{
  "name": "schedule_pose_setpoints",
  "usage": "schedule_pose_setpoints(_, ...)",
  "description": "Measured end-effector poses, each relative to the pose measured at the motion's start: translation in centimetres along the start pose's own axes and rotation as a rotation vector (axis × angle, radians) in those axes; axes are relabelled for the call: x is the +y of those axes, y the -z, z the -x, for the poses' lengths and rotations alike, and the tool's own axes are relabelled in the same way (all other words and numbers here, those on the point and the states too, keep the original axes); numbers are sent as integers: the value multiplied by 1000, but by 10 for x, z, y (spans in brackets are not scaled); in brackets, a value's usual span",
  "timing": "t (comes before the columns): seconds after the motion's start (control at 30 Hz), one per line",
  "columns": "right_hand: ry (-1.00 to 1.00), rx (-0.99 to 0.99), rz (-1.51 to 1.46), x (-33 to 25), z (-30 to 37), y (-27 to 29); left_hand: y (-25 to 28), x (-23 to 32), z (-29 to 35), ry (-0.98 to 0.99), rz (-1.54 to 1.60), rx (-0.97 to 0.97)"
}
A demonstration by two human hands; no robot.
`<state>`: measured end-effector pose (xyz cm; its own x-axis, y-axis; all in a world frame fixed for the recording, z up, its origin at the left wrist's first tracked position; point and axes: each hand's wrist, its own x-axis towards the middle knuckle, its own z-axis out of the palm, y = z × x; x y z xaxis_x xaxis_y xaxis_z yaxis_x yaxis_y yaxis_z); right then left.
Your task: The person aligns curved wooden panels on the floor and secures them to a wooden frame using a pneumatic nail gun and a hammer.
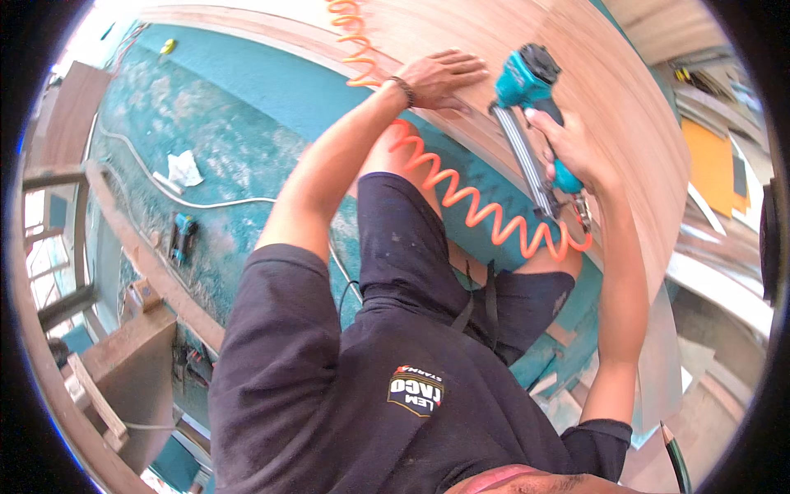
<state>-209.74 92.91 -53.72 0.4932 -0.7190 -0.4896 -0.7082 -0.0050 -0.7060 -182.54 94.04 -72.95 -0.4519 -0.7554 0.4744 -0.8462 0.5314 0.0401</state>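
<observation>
My right hand (572,148) is wrapped round the handle of a teal and black pneumatic nail gun (531,74). Its head lies toward the far side, and its long grey magazine slants back toward me. Flat on a large wooden panel (601,49), my left hand (444,78) rests with fingers stretched out, a dark band at its wrist. An orange coiled air hose (469,206) runs from near the gun's handle across my legs and continues past my left wrist. Whether the gun's nose touches the panel cannot be made out.
Left, a teal dusty surface (222,99) carries a white cable (132,152), a crumpled white bag (185,169), a teal power tool (183,237) and a yellow tape measure (169,47). Wooden frames (123,362) stand lower left. Boards and offcuts (708,165) are stacked at right.
</observation>
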Motion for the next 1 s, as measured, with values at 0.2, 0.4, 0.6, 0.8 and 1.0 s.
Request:
schedule_pose_setpoints(0.2, 45, 15, -22, 25, -1, 12, 6, 20, -19, 18, 2, 9)
schedule_pose_setpoints(0.4, 130, 11, -38, 7, 6, 9, 14, 30, -19, 157, -8, -86)
schedule_pose_setpoints(0.6, 130, 62, -31, 28, 4, 9, 10, 37, -29, 138, -35, -192)
schedule_pose_setpoints(0.8, 135, 139, -51, 32, 16, -3, 15, 41, -37, 140, -54, -287)
schedule_pose_setpoints(1.0, 157, 217, -130, 58, 29, -21, 6, 34, -36, 186, -133, -377)
